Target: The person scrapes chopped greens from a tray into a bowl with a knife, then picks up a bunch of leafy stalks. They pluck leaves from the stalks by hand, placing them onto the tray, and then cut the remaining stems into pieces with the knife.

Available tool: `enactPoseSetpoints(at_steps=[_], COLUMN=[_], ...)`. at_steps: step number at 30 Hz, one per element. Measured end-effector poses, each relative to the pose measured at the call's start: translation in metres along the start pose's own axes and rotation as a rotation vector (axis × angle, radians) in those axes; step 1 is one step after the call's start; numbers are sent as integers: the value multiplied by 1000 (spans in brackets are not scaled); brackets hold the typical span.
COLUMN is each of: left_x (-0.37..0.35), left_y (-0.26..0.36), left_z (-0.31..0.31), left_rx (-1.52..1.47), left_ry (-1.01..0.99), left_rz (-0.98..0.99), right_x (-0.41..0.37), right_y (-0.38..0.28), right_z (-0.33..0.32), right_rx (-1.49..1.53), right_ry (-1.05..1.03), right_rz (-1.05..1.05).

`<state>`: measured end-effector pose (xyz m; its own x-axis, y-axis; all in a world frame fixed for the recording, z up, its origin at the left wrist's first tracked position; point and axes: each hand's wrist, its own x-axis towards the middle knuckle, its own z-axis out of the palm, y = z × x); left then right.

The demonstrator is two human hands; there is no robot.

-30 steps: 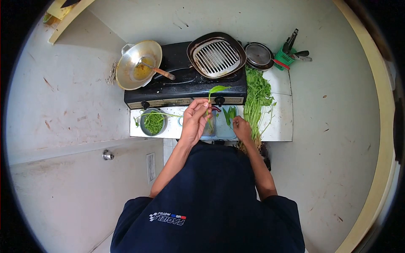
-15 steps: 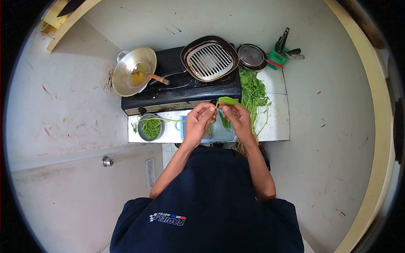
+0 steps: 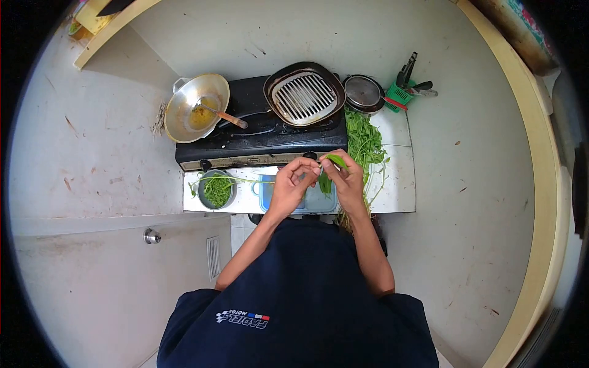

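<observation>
My left hand (image 3: 291, 187) is closed in a pinch around a long leafy green stem (image 3: 250, 180), whose thin end trails left toward the grey bowl. Right beside it, my right hand (image 3: 348, 189) pinches the leafy end of the same stem, with a green leaf (image 3: 336, 161) showing above its fingers. Another leaf hangs between the hands. Below them lies a light-blue divided container (image 3: 319, 201), partly hidden by my hands. The grey bowl (image 3: 232, 197) to the left holds small green pieces (image 3: 216, 189).
A black stove (image 3: 245, 92) carries a wok (image 3: 175, 119) with a wooden-handled ladle (image 3: 230, 118) and a grill pan (image 3: 269, 92). A bunch of leafy greens (image 3: 366, 144) lies right of it. Behind are a small pan (image 3: 363, 92) and a green utensil basket (image 3: 397, 98).
The view has shifted slightly. My right fingers have closed farther over the leaf, which stuck out more before. Both hands remain on the stem.
</observation>
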<state>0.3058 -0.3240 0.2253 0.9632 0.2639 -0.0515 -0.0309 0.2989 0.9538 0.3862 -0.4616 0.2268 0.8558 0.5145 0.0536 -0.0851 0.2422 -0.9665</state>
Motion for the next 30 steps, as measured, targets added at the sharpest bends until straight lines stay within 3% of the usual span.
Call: enactPoseSetpoints(at_steps=[12, 19, 26, 30], left_x=[3, 3, 5, 5], left_y=[-6, -9, -1, 5], left_z=[-2, -4, -12, -23], left_rx=[-316, -462, -445, -405], left_ry=[65, 83, 157, 197], left_rz=[-45, -138, -97, -84], right_x=[-10, -13, -4, 4], right_y=[7, 11, 33, 111], right_z=[20, 17, -8, -61], right_rx=[-74, -88, 7, -439], right_ry=[96, 145, 152, 88], right_rz=[-115, -101, -24, 62])
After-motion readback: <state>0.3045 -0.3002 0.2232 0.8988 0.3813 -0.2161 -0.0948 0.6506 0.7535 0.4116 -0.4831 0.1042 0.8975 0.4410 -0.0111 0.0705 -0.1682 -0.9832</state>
